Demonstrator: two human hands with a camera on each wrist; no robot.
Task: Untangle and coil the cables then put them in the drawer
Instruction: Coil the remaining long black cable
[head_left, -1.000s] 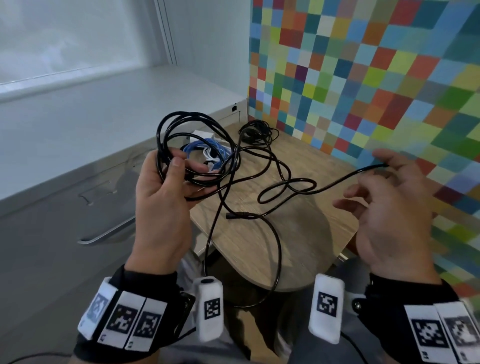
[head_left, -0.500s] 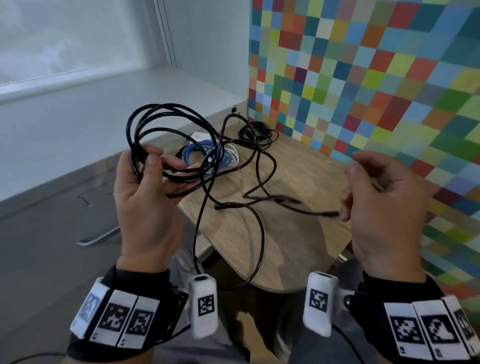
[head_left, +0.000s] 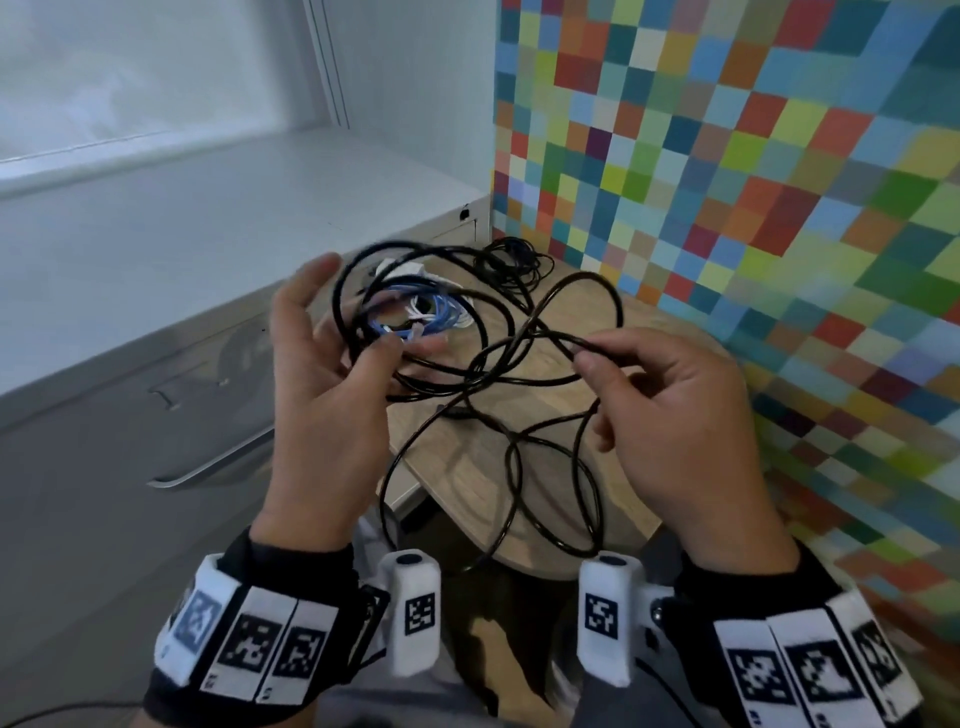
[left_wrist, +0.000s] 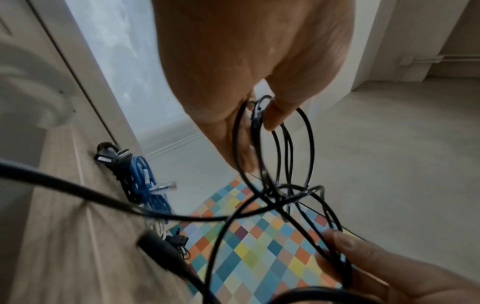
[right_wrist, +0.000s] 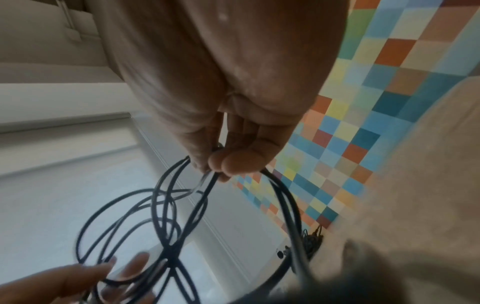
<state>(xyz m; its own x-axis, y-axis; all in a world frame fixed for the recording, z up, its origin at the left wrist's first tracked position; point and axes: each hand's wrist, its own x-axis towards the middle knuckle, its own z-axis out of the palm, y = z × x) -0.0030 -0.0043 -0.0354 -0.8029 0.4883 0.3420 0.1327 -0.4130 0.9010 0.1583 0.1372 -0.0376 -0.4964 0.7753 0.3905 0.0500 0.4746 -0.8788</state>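
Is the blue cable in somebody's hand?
No, the coiled blue cable lies on the wooden table; both hands hold only the long black cable.

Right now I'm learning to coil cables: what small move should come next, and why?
Probably the right hand lays its pinched strand onto the loops of the black cable in the left hand; the left fingers are spread as if to receive it, and slack hangs off the table.

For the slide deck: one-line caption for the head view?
Left hand holds coiled loops of thin black cable as right hand pinches a strand above small wooden table.
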